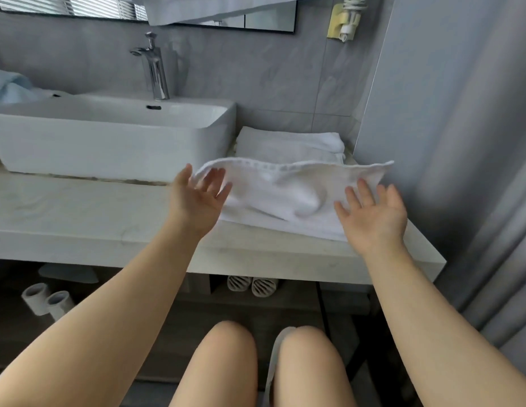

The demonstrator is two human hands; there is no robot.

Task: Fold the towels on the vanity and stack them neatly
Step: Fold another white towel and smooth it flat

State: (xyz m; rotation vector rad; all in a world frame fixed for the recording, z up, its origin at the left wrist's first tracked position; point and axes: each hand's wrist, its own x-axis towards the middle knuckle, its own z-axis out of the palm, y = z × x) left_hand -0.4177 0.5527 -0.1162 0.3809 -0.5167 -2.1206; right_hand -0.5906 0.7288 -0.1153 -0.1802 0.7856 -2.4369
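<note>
Head view. We see the left hand (pixel 197 198) and right hand (pixel 373 218) palm-up, fingers (pixel 364 191) spread and gripping nothing, at 9 and 3 o'clock of a white towel (pixel 285 198) lying humped on the surface (pixel 94 212). We judge a fold to be in hand. The next move calls for flattening it, then setting it on the folded towels (pixel 288 145) at 12 o'clock. Blur hides any contact at its left corner.

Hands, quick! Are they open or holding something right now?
Left hand: open, fingers spread, gripping nothing, by the left edge of the white towel.
Right hand: open, fingers spread, gripping nothing.
</note>
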